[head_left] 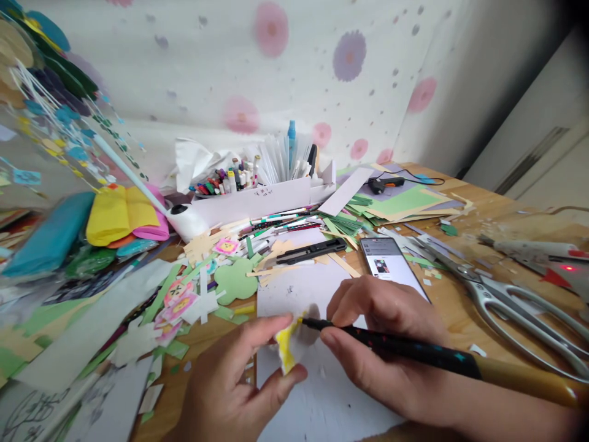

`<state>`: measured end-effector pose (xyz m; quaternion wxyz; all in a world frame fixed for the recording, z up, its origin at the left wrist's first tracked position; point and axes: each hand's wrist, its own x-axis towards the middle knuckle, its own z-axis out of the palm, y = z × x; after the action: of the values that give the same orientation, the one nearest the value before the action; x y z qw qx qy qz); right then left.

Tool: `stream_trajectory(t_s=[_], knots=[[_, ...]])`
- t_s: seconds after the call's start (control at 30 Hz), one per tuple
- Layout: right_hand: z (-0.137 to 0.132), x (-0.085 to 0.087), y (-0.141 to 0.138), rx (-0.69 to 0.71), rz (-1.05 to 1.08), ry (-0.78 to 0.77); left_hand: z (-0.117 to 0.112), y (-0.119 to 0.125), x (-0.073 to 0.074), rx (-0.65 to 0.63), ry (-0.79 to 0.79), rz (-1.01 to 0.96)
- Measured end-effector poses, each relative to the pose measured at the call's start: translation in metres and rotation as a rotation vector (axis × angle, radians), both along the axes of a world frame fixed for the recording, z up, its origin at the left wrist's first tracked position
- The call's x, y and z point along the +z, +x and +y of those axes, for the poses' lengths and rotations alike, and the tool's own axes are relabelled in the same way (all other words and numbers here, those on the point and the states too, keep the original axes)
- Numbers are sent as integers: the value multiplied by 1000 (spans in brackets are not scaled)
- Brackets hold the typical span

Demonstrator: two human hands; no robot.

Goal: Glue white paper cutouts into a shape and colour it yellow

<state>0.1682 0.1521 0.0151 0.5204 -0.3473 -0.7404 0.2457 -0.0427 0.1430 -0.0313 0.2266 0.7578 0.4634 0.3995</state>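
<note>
My left hand (230, 380) pinches a small paper cut-out (289, 344), partly coloured yellow, between thumb and forefinger. My right hand (381, 344) grips a black marker (414, 353) with a yellow-brown end, and its tip touches the cut-out's upper edge. Both hands hover over a white sheet of paper (317, 393) lying on the wooden desk (460, 319).
A phone (391, 261) with a lit screen lies just behind my right hand. Large metal scissors (501, 307) and a glue gun (543, 255) are on the right. A black utility knife (313, 250), paper scraps, a green cloud shape (234, 279) and a box of markers (248, 184) crowd the left and back.
</note>
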Motion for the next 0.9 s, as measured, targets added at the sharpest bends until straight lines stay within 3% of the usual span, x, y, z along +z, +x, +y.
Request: stream_trajectory(t_s=[0.23,0.3,0.4,0.53,0.9], knots=[[-1,2,0,-15,-41,3,4,3,10,-31,231,109],[-1,2,0,-13,-51,4,3,3,9,-12,168,55],[-2,1,1,-44,-35,0,2,6,8,36,-77,-139],[-2,0,2,12,-17,-1,1,11,11,-30,-348,-444],[-3,-1,0,-6,5,8,-3,19,13,50,-391,-574]])
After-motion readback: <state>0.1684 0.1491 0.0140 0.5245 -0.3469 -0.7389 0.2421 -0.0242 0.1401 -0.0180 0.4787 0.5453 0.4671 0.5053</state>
